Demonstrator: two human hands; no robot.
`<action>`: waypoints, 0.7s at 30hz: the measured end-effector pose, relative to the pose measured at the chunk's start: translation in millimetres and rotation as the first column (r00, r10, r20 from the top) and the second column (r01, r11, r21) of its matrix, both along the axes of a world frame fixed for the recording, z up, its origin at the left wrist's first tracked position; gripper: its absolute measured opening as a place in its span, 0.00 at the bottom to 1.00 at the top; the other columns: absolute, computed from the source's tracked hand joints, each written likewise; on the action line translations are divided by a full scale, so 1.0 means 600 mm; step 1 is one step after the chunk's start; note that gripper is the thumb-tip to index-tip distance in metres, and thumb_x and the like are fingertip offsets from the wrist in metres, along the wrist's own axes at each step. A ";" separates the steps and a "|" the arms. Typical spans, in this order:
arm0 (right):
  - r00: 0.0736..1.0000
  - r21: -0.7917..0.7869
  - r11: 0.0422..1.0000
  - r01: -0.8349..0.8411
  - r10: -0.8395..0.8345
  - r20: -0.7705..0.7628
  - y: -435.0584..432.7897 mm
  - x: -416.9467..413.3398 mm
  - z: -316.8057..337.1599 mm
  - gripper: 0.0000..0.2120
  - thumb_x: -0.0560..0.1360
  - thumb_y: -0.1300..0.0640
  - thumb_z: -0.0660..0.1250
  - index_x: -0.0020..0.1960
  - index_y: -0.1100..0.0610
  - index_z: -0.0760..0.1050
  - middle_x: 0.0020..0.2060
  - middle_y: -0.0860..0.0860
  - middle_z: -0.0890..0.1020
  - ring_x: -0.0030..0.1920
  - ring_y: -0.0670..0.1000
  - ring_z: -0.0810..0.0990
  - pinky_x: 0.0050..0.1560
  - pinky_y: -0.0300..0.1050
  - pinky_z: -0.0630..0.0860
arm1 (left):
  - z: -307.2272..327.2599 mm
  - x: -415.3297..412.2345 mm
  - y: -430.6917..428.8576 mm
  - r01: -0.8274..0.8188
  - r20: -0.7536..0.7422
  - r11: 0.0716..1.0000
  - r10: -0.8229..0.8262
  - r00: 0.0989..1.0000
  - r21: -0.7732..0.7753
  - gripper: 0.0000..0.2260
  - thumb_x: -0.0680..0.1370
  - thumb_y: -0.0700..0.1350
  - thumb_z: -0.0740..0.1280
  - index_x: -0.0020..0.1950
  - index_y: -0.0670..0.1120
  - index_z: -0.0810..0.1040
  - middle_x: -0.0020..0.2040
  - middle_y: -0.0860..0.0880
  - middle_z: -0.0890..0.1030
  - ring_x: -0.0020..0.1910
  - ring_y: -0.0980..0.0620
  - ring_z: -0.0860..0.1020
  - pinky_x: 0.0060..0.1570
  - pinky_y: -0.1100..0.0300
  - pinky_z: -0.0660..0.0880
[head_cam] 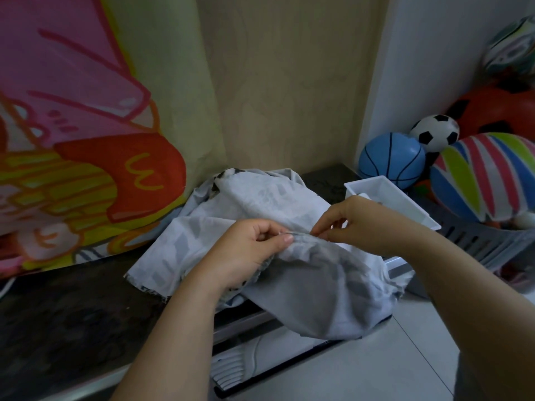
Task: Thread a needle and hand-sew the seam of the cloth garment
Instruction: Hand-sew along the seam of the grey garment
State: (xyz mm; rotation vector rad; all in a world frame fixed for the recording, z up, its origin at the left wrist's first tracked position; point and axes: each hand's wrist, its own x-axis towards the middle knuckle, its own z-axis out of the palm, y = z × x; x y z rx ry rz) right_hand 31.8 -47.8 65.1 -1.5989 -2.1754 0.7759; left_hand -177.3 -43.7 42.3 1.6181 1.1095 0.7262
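Pinching a cloth [304, 285] seam on the dark tabletop [72, 314].
Fold clamped in left grip [249, 250]; right grip [356, 224] pinches the seam just beside; needle too small to tell.

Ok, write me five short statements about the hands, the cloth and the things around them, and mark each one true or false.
1. The left hand and the right hand both pinch the cloth. True.
2. The white tray sits left of the cloth. False: it is on the right, behind the right hand.
3. A blue ball lies beside a black-and-white ball. True.
4. The cloth is bright red. False: it is pale grey.
5. The cloth lies wholly on the counter. False: part of it hangs over the edge.
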 end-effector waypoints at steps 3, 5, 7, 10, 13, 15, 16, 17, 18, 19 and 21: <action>1.000 -0.007 1.000 -0.008 0.009 0.026 0.001 -0.003 0.002 0.10 0.76 0.58 0.67 0.44 0.42 0.79 0.38 0.33 0.77 0.40 0.35 0.76 0.39 0.19 0.68 | 0.002 -0.001 0.000 -0.003 -0.012 1.000 0.003 1.000 0.002 0.03 0.76 0.45 0.70 0.42 0.51 0.82 0.36 0.57 0.83 0.39 0.63 0.79 0.46 0.68 0.74; 1.000 -0.002 1.000 -0.007 0.007 0.029 0.002 -0.005 0.002 0.11 0.76 0.59 0.66 0.44 0.42 0.79 0.38 0.34 0.78 0.41 0.38 0.77 0.39 0.20 0.69 | 0.002 -0.002 0.000 -0.007 -0.020 1.000 0.007 1.000 0.000 0.03 0.76 0.46 0.70 0.42 0.51 0.82 0.36 0.57 0.83 0.39 0.63 0.79 0.46 0.68 0.74; 0.999 0.005 1.000 -0.013 0.013 0.035 0.002 -0.008 0.001 0.12 0.76 0.60 0.66 0.44 0.42 0.79 0.39 0.36 0.79 0.42 0.40 0.77 0.40 0.22 0.71 | 0.002 -0.002 0.000 -0.004 -0.023 1.000 0.003 1.000 -0.005 0.03 0.76 0.45 0.70 0.42 0.51 0.82 0.36 0.57 0.83 0.39 0.63 0.79 0.47 0.68 0.74; 0.999 0.004 1.000 -0.021 0.020 0.045 0.004 -0.010 0.000 0.13 0.76 0.60 0.66 0.43 0.42 0.78 0.40 0.38 0.79 0.43 0.42 0.78 0.41 0.27 0.72 | 0.004 -0.001 -0.002 0.007 -0.010 1.000 -0.007 1.000 -0.009 0.04 0.76 0.44 0.69 0.43 0.49 0.82 0.37 0.55 0.83 0.39 0.62 0.79 0.45 0.70 0.74; 0.999 -0.004 1.000 -0.010 0.010 0.047 0.005 -0.010 -0.002 0.13 0.76 0.60 0.66 0.44 0.42 0.79 0.40 0.37 0.78 0.44 0.43 0.78 0.44 0.30 0.72 | 0.005 -0.002 -0.002 0.016 -0.009 1.000 -0.016 1.000 -0.012 0.04 0.76 0.45 0.69 0.42 0.50 0.82 0.35 0.57 0.83 0.38 0.63 0.79 0.43 0.72 0.73; 0.999 -0.003 1.000 -0.003 0.003 0.042 0.005 -0.010 -0.003 0.12 0.76 0.60 0.66 0.45 0.43 0.80 0.41 0.38 0.79 0.44 0.43 0.78 0.45 0.30 0.72 | 0.005 -0.001 -0.002 0.018 -0.011 1.000 -0.018 1.000 -0.019 0.04 0.76 0.45 0.69 0.42 0.51 0.82 0.36 0.56 0.83 0.39 0.63 0.79 0.43 0.71 0.73; 0.999 0.000 1.000 0.001 -0.001 0.036 0.005 -0.010 -0.004 0.11 0.76 0.61 0.66 0.46 0.44 0.81 0.41 0.38 0.79 0.44 0.42 0.78 0.44 0.30 0.72 | 0.004 -0.001 -0.002 0.015 -0.005 1.000 -0.015 1.000 -0.024 0.04 0.76 0.45 0.69 0.42 0.50 0.82 0.36 0.56 0.83 0.39 0.62 0.79 0.43 0.70 0.73; 1.000 0.002 1.000 0.004 -0.004 0.030 0.005 -0.011 -0.004 0.11 0.76 0.61 0.66 0.47 0.45 0.81 0.42 0.39 0.79 0.44 0.42 0.78 0.43 0.29 0.72 | 0.004 -0.001 -0.002 0.011 0.001 1.000 -0.011 1.000 -0.028 0.04 0.76 0.45 0.69 0.42 0.50 0.82 0.36 0.55 0.83 0.39 0.62 0.79 0.43 0.70 0.73; 1.000 0.003 1.000 0.006 -0.006 0.026 0.005 -0.011 -0.005 0.11 0.76 0.61 0.66 0.48 0.46 0.81 0.42 0.39 0.80 0.43 0.41 0.78 0.43 0.28 0.72 | 0.004 -0.001 -0.002 0.009 0.003 1.000 -0.009 1.000 -0.029 0.04 0.76 0.45 0.69 0.42 0.50 0.82 0.37 0.55 0.83 0.39 0.62 0.80 0.44 0.70 0.74; 1.000 0.004 1.000 0.005 -0.005 0.026 0.005 -0.012 -0.005 0.11 0.76 0.61 0.66 0.48 0.46 0.81 0.42 0.39 0.79 0.43 0.41 0.78 0.43 0.28 0.72 | 0.004 -0.001 -0.002 0.009 0.000 1.000 -0.009 1.000 -0.028 0.04 0.76 0.45 0.69 0.42 0.50 0.82 0.37 0.55 0.83 0.39 0.62 0.80 0.44 0.71 0.74; 1.000 -0.003 1.000 0.002 -0.002 0.030 0.006 -0.012 -0.006 0.12 0.76 0.61 0.66 0.48 0.45 0.81 0.42 0.38 0.79 0.43 0.41 0.78 0.43 0.28 0.72 | 0.004 -0.001 -0.002 0.014 -0.010 1.000 -0.015 1.000 -0.023 0.04 0.76 0.45 0.69 0.43 0.50 0.82 0.38 0.55 0.84 0.40 0.62 0.80 0.44 0.71 0.74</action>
